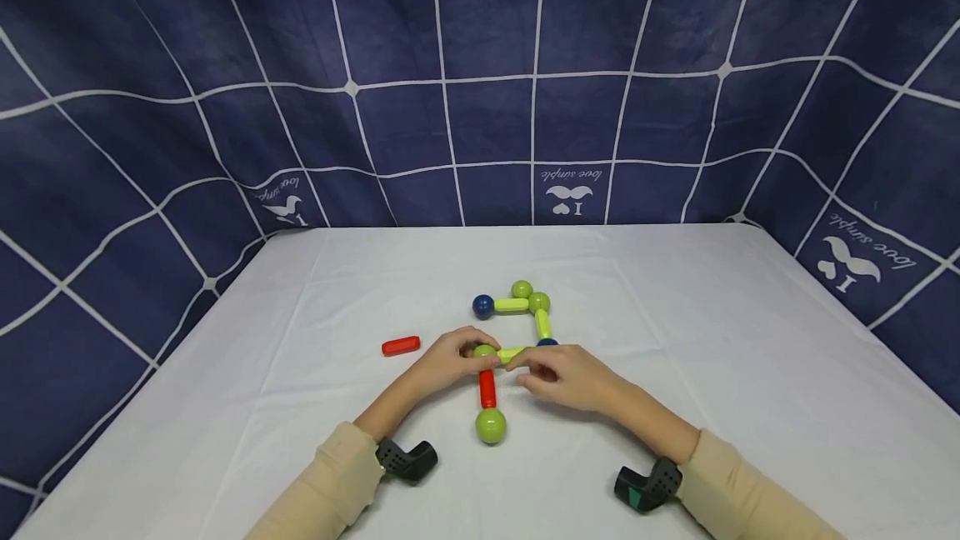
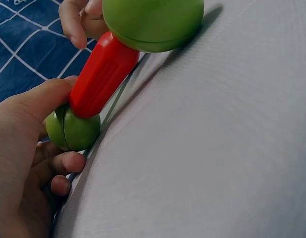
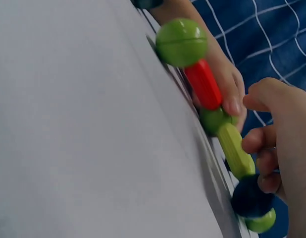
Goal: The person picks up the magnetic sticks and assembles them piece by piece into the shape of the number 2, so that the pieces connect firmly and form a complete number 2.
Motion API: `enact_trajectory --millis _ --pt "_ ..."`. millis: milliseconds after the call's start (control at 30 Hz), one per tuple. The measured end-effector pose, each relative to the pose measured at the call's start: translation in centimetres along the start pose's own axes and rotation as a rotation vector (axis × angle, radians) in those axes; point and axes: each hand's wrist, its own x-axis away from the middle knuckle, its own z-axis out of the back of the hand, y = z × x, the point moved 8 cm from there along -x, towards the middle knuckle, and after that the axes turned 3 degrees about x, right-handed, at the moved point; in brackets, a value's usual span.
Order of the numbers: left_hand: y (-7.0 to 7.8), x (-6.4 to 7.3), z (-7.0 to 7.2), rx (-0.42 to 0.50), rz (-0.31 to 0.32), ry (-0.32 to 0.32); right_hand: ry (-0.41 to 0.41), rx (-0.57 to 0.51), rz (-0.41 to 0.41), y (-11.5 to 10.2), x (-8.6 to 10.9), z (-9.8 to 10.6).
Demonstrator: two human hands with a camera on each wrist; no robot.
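Observation:
My left hand (image 1: 448, 358) grips a green ball (image 2: 78, 131) between thumb and fingers, low at the white tabletop. From this ball a red rod (image 1: 487, 390) runs toward me to a larger-looking green ball (image 1: 491, 426). A yellow-green rod (image 3: 235, 151) leads off its other side to a dark blue ball (image 3: 251, 194). My right hand (image 1: 572, 375) hovers beside that rod, fingers loosely bent, thumb and index finger apart with nothing between them. In the right wrist view its lower fingertips overlap the rod's edge and the blue ball.
Behind the hands, another yellow-green rod (image 1: 543, 325) joins a green ball (image 1: 539, 302), and a further rod (image 1: 512, 305) ends in a blue ball (image 1: 483, 307). One more green ball (image 1: 522, 289) sits against them. A loose red rod (image 1: 401, 346) lies left. Dark checked cloth (image 1: 480, 123) stands behind.

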Motion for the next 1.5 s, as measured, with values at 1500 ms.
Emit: enact_trajectory --millis 1500 --pt "0.5 0.1 1.5 -0.073 -0.018 -0.027 0.078 0.042 -0.177 6.3 0.6 1.5"
